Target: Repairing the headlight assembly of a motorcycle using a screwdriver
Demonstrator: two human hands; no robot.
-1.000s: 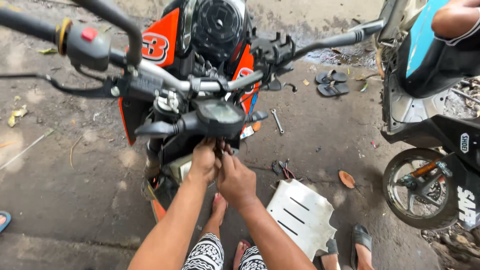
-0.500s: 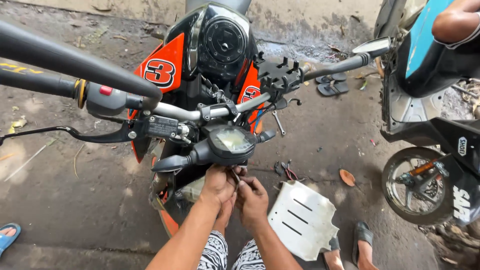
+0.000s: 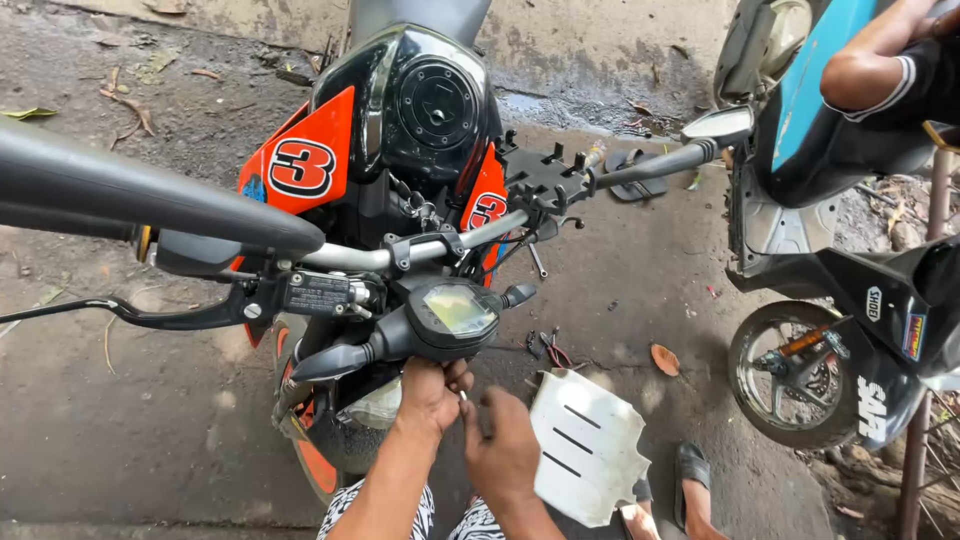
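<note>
Right hand point(image 3: 503, 445) drawn back, left hand point(image 3: 432, 392) under speedometer point(image 3: 455, 310), both grips unclear

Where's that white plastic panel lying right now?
In the head view, the white panel lies on the concrete ground at lower centre-right, just right of the person's right hand, beside the motorcycle's front end and below its instrument display.
</note>
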